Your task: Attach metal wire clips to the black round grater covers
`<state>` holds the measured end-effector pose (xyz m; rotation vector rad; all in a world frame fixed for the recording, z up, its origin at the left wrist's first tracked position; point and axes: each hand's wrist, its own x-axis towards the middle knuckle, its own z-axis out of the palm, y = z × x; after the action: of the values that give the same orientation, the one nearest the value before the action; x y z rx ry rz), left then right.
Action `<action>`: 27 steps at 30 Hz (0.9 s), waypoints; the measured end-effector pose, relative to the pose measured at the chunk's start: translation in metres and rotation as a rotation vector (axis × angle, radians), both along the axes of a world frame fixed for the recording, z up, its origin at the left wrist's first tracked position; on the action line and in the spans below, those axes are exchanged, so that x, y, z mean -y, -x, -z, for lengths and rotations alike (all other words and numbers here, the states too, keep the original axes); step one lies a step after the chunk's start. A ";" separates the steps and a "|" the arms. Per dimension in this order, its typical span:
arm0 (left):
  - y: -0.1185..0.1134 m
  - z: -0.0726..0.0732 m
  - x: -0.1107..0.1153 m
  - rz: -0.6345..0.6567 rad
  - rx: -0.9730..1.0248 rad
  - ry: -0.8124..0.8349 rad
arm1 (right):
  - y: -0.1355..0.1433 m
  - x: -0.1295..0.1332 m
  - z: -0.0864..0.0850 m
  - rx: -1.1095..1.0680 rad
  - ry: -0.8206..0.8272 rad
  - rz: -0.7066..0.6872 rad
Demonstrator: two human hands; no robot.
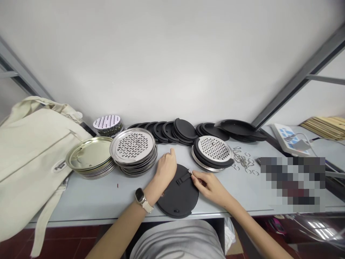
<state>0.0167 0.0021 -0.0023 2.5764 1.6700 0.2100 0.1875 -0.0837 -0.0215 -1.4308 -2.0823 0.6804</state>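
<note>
A round black disc lies at the table's front edge, with a short black strap on its upper face. My left hand is at the disc's upper left rim, fingers curled, its fingertips mostly hidden behind the hand. At the strap's right end, my right hand pinches a small metal clip. Metal grater plates are stacked left of my left hand. Beyond my right hand sits a perforated metal disc on black rings.
Golden lids and a cream bag are at the left. Black discs line the wall. Loose metal rings lie right of the perforated disc. A pixelated patch covers the table's right part. Metal posts slant up at both sides.
</note>
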 end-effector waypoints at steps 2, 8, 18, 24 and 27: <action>0.000 -0.001 0.000 0.000 0.002 0.001 | 0.000 -0.001 0.000 -0.005 0.000 0.001; 0.001 -0.001 0.001 -0.006 0.030 0.004 | 0.001 0.000 0.001 -0.011 -0.007 0.014; 0.003 -0.008 0.005 0.164 0.229 -0.018 | 0.001 0.002 0.000 -0.008 -0.016 0.041; 0.006 -0.033 0.010 0.647 0.390 0.131 | 0.001 0.003 0.001 -0.015 -0.006 0.046; 0.007 -0.041 0.003 0.819 0.451 0.266 | 0.001 0.003 0.001 -0.026 -0.001 0.061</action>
<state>0.0101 -0.0007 0.0383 2.5059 0.4076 0.4279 0.1867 -0.0867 -0.0228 -1.4706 -2.0103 0.6706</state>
